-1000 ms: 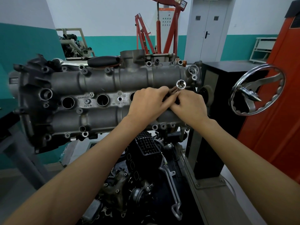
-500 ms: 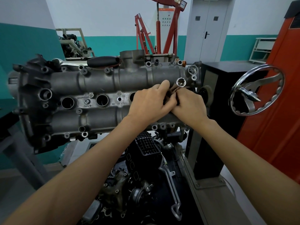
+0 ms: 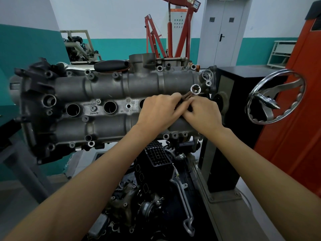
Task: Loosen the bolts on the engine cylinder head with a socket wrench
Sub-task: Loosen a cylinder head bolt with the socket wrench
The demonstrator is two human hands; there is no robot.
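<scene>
Socket [image 3: 195,89] just above fingers [image 3: 175,97] of 2 hands.

Two hands [image 3: 180,110] — one wrench [image 3: 192,92], one cylinder head [image 3: 107,87].

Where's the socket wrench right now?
In the head view, the socket wrench is right of centre, gripped by the left hand and right hand against the cylinder head, its open socket end poking up.

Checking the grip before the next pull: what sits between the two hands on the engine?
In the head view, the wrench handle runs between the left hand and right hand, its open ring end poking out above them.
</scene>
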